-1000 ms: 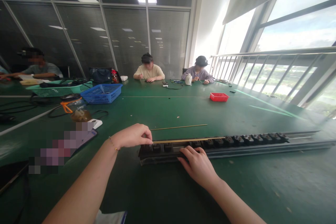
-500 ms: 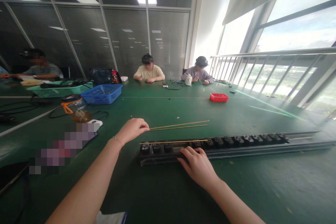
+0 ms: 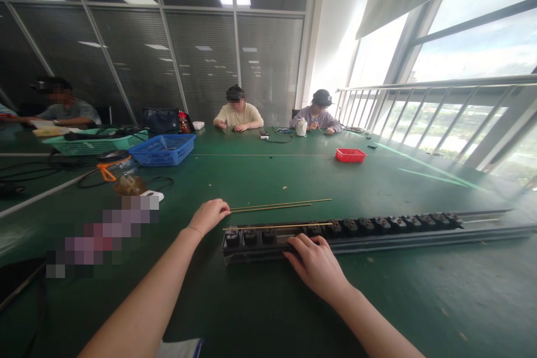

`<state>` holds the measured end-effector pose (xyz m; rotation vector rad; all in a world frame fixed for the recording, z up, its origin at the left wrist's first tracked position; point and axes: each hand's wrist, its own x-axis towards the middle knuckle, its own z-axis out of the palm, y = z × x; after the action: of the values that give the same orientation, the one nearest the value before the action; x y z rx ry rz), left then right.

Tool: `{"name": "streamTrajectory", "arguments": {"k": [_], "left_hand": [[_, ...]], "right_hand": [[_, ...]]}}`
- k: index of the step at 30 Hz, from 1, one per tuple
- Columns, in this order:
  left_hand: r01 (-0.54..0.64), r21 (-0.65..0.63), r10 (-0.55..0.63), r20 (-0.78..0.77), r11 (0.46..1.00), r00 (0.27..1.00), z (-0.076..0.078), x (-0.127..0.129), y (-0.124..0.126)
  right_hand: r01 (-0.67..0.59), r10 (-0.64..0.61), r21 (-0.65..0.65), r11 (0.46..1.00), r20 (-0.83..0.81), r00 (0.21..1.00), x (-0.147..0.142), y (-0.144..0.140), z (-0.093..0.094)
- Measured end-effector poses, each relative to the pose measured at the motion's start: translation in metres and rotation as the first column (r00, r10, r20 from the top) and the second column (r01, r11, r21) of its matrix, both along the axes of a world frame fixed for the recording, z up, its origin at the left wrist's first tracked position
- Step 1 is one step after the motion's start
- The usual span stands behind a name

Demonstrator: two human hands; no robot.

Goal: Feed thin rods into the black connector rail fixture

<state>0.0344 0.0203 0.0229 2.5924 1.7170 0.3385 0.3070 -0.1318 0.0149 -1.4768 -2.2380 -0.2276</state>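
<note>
A long black strip [image 3: 377, 225] with several socket modules lies across the green table [image 3: 268, 173] in front of me. A thin brass rod [image 3: 277, 226] rests along the top of its left half. My right hand [image 3: 316, 265] lies on the strip's near side, fingers pressed on it. My left hand [image 3: 208, 215] sits just behind the strip's left end and pinches the end of a second brass rod [image 3: 268, 208]. That rod lies low over the table beside a third brass rod [image 3: 293, 202].
At the left stand a blue basket [image 3: 161, 148], a green basket [image 3: 96, 142], a jar with an orange lid [image 3: 117, 169] and cables. A red tray [image 3: 349, 155] sits mid-table. Three people sit at the far and left edges. A railing [image 3: 440, 117] runs along the right.
My left hand let go of the rod on the strip, moved back, took a second rod off the table and drew it left and down. My right hand has stayed put.
</note>
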Motion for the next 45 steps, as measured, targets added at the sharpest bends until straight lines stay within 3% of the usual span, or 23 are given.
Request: {"name": "streamTrajectory", "arguments": {"k": [3, 6, 8, 12, 13, 15, 18, 21, 25, 29, 32, 36, 41, 45], "left_hand": [[0.000, 0.017, 0.000, 0.022, 1.000, 1.000, -0.004, 0.000, 0.000], [-0.055, 0.081, 0.047, 0.098, 0.995, 0.994, 0.003, 0.003, -0.002], [-0.115, 0.169, 0.077, 0.217, 0.979, 0.973, 0.019, 0.006, -0.007], [-0.224, 0.288, 0.066, 0.470, 0.931, 0.880, 0.068, 0.017, -0.028], [-0.184, 0.268, 0.033, 0.482, 0.946, 0.876, 0.080, 0.021, -0.036], [0.019, 0.151, -0.080, 0.408, 0.988, 0.909, 0.097, 0.029, -0.052], [0.303, -0.148, -0.268, 0.215, 0.942, 0.939, 0.105, 0.039, -0.070], [0.333, -0.312, -0.315, 0.106, 0.890, 0.943, 0.099, 0.046, -0.077], [0.313, -0.322, -0.298, 0.095, 0.894, 0.950, 0.094, 0.050, -0.077], [0.329, -0.238, -0.323, 0.068, 0.914, 0.944, 0.099, 0.048, -0.074], [0.262, -0.102, -0.255, 0.078, 0.960, 0.964, 0.095, 0.041, -0.062], [0.110, -0.034, -0.108, 0.070, 0.993, 0.992, 0.069, 0.029, -0.036], [0.054, -0.075, -0.053, 0.015, 0.996, 0.998, 0.027, 0.018, -0.012], [0.022, -0.048, -0.022, 0.011, 0.999, 1.000, 0.007, 0.013, -0.006]], "right_hand": [[-0.002, 0.002, 0.021, 1.000, 0.007, 1.000, 0.000, 0.000, 0.000], [-0.006, 0.006, 0.017, 1.000, 0.004, 1.000, 0.000, 0.000, 0.001], [-0.006, 0.006, 0.013, 1.000, 0.005, 1.000, 0.000, 0.000, 0.001], [-0.003, 0.003, 0.019, 1.000, 0.017, 1.000, 0.001, 0.000, 0.001], [-0.002, 0.002, 0.019, 1.000, 0.020, 1.000, 0.001, 0.000, 0.001], [-0.002, 0.002, 0.014, 1.000, 0.023, 1.000, 0.001, 0.000, 0.001], [0.004, -0.004, 0.003, 1.000, 0.019, 1.000, 0.000, 0.000, 0.001], [0.008, -0.008, 0.002, 1.000, 0.013, 1.000, 0.000, 0.000, 0.001], [0.001, -0.001, 0.014, 1.000, 0.020, 1.000, 0.000, 0.000, 0.001], [0.000, -0.001, 0.009, 1.000, 0.019, 1.000, 0.000, 0.000, 0.002], [0.001, -0.001, 0.007, 1.000, 0.014, 1.000, 0.000, -0.001, 0.003], [-0.001, 0.001, -0.002, 1.000, 0.013, 1.000, 0.000, -0.002, 0.003], [-0.002, 0.002, -0.019, 1.000, 0.003, 1.000, 0.000, 0.000, 0.003], [0.002, -0.001, -0.032, 0.999, 0.006, 1.000, 0.000, 0.001, 0.003]]}}
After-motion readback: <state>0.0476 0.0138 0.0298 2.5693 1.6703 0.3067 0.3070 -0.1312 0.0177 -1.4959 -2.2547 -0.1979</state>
